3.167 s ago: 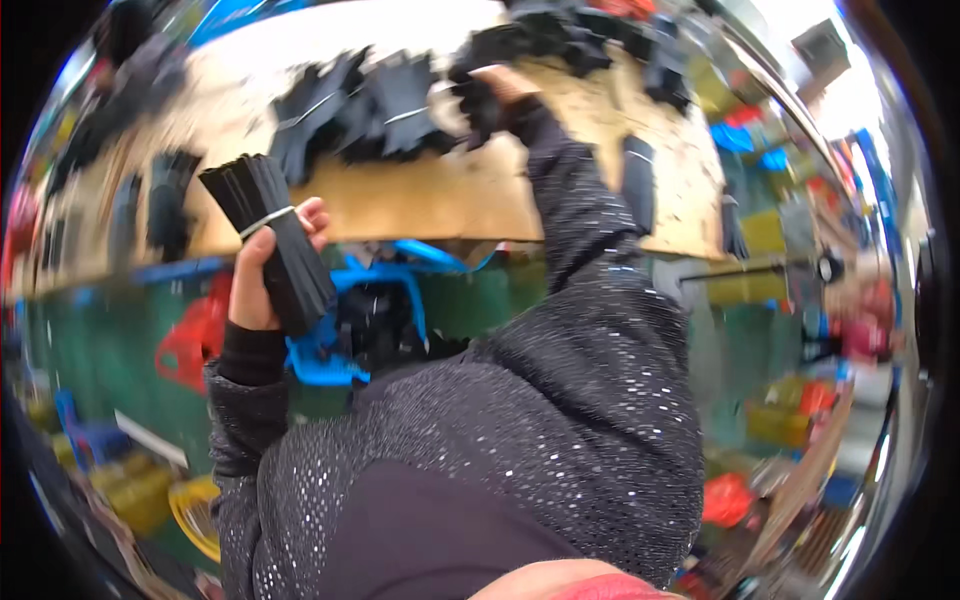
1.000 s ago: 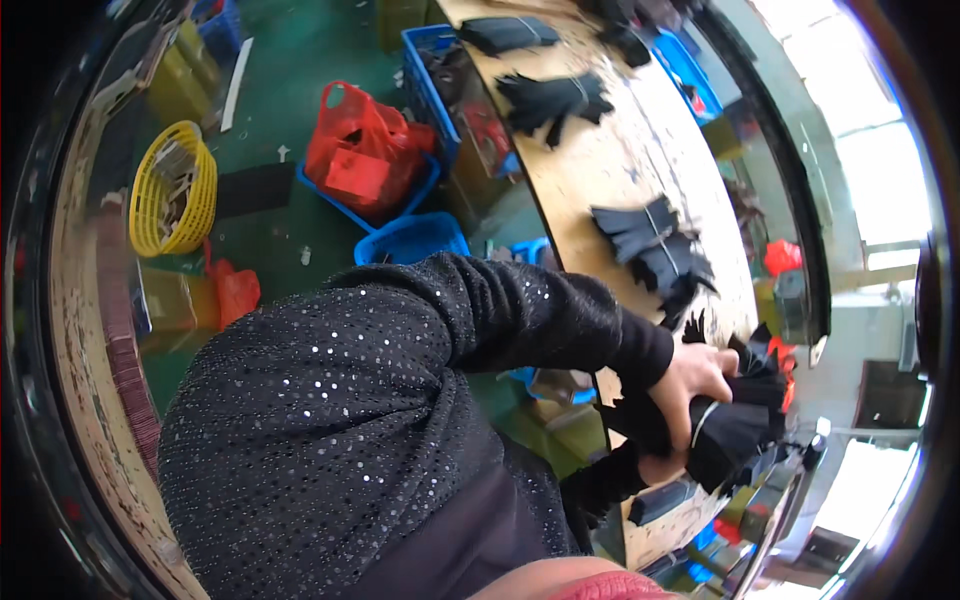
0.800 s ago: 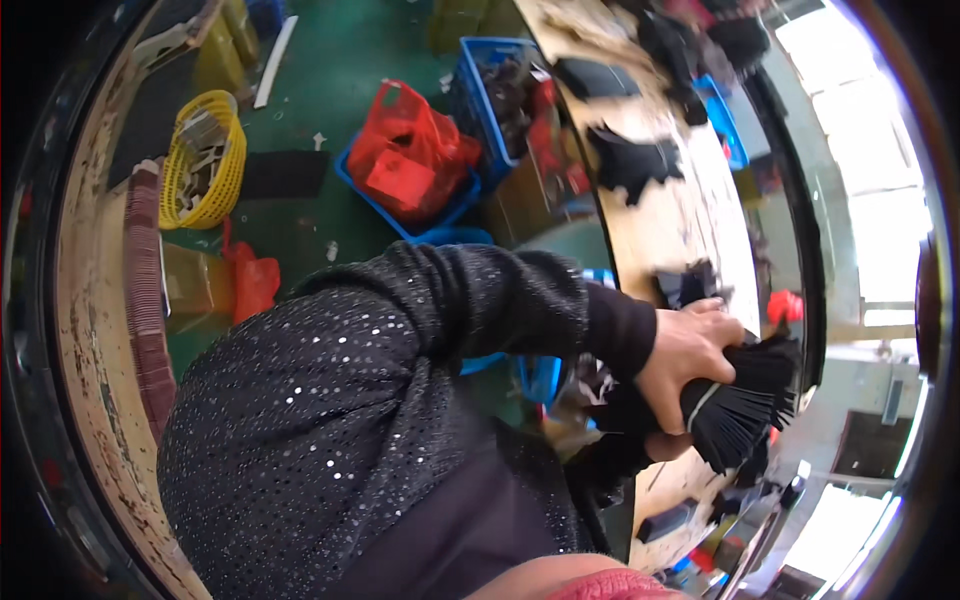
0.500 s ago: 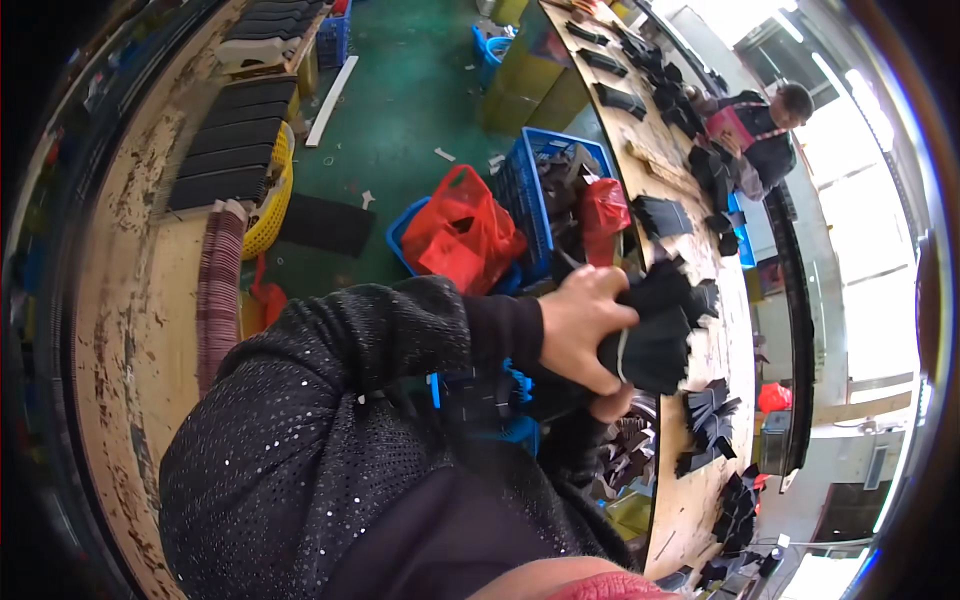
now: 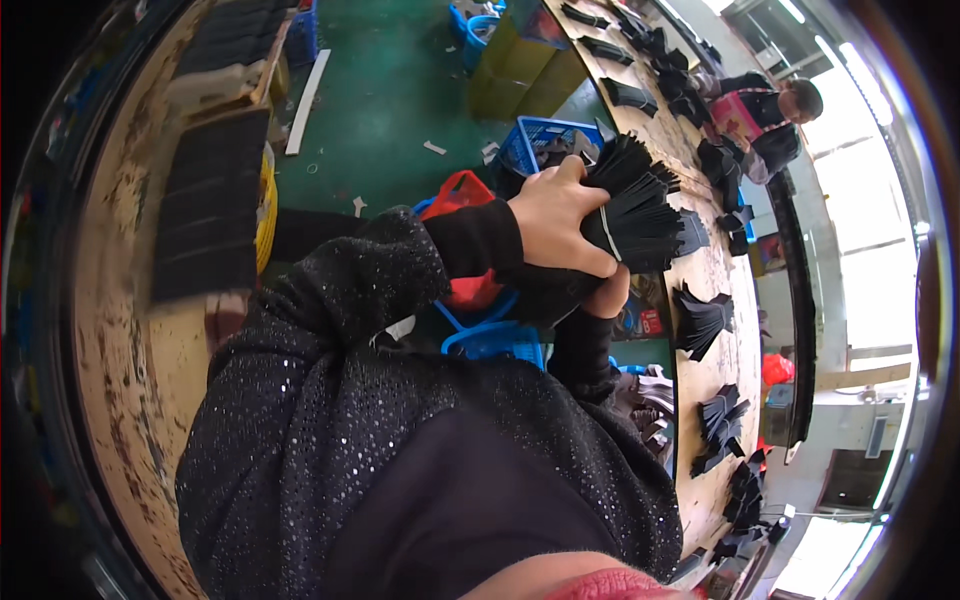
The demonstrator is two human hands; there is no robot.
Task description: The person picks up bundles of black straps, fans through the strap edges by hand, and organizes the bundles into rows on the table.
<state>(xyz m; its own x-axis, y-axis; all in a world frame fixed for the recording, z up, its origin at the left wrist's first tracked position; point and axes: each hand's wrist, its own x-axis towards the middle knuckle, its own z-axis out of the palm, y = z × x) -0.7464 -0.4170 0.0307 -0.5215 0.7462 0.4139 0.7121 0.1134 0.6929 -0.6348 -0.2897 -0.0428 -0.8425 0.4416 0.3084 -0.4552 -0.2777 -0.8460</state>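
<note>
Between my two hands is a thick bundle of black fabric pieces (image 5: pixel 640 215), bound by a pale band, its free ends fanned out to the right. My left hand (image 5: pixel 560 222) grips its bound end from above, thumb and fingers spread round it. Lower down, my right hand (image 5: pixel 608 292) is closed at the underside of the bundle; its fingers are mostly hidden. The bundle is over the near edge of a long wooden table (image 5: pixel 715 345). Just below it on that table lies another fanned black bundle (image 5: pixel 703 318).
Further bundles (image 5: pixel 722 430) line the table, and a co-worker (image 5: pixel 760 120) is at its far side. Blue crates (image 5: pixel 530 150) and a red plastic bag (image 5: pixel 465 190) stand on the green floor. At left, stacked black pieces (image 5: pixel 210 200) lie on a bench beside a yellow basket (image 5: pixel 267 210).
The view has shifted. Both hands have moved up in the picture with the bundle, whose fanned ends now show more plainly. Another fanned bundle on the table has come into sight below it.
</note>
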